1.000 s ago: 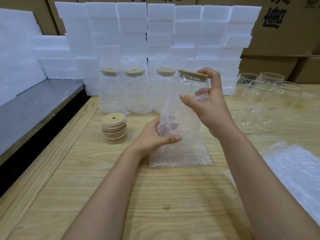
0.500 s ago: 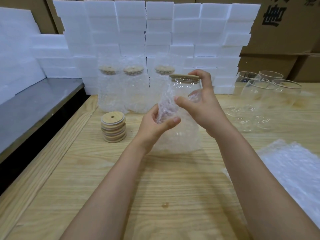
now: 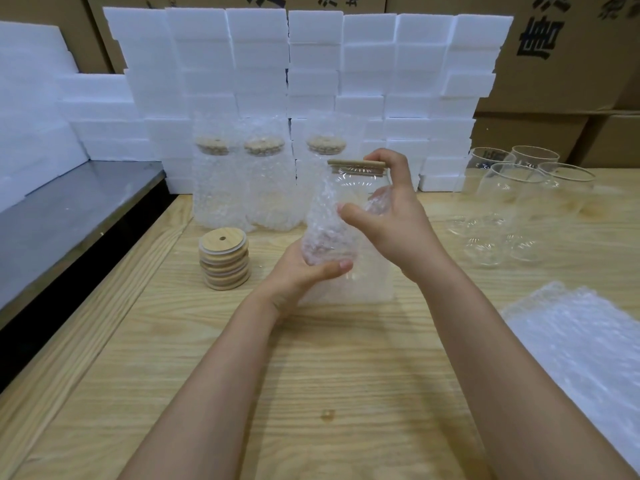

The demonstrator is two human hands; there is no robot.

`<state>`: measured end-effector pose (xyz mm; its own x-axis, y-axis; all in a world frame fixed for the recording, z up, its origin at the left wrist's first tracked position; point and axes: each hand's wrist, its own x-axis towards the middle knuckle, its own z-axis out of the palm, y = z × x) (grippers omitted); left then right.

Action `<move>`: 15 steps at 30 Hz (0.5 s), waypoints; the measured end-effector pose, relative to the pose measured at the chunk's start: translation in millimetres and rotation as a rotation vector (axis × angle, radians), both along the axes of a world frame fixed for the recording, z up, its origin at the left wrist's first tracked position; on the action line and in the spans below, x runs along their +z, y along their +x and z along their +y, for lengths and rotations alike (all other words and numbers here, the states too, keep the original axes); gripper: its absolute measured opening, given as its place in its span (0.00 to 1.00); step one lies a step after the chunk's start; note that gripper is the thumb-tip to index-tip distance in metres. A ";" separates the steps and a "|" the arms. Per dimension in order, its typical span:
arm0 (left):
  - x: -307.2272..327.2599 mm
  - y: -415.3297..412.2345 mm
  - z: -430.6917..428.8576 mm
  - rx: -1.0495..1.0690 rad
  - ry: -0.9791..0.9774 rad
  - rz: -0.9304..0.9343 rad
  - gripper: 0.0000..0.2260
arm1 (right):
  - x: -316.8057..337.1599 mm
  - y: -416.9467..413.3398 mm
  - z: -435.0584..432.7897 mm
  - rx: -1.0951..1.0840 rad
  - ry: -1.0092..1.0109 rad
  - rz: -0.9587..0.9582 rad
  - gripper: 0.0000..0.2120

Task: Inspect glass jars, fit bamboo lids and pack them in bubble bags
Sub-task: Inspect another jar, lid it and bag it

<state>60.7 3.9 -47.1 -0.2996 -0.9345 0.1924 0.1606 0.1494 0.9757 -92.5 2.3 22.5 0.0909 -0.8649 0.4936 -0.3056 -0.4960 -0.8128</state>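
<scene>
A glass jar (image 3: 356,188) with a bamboo lid (image 3: 356,166) stands partly inside a clear bubble bag (image 3: 332,268) at the table's middle. My right hand (image 3: 391,216) grips the jar near its top, fingers over the lid's right edge. My left hand (image 3: 304,271) pinches the bag's left side low down. Three packed jars (image 3: 242,188) in bubble bags stand behind, against the foam. A stack of bamboo lids (image 3: 224,258) lies to the left. Several bare glass jars (image 3: 512,209) stand at the right.
A wall of white foam blocks (image 3: 311,64) runs along the back, with cardboard boxes (image 3: 571,64) behind it. A pile of flat bubble bags (image 3: 581,341) lies at the right front. A dark metal surface (image 3: 69,216) borders the wooden table (image 3: 311,393) on the left.
The jar has sunk lower into the bubble bag. My left hand first slid up the bag's left side, then moved back down and pulled the bag up around the glass.
</scene>
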 end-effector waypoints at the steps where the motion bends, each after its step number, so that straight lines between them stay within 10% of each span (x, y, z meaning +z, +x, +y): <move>1: 0.0 -2.0 -0.1 0.018 0.001 0.031 0.31 | -2.7 1.8 -0.4 -0.006 0.008 -0.004 0.27; 15: 6.0 2.0 4.1 -0.078 0.134 0.214 0.33 | 8.1 -39.0 -3.4 0.156 0.122 0.002 0.17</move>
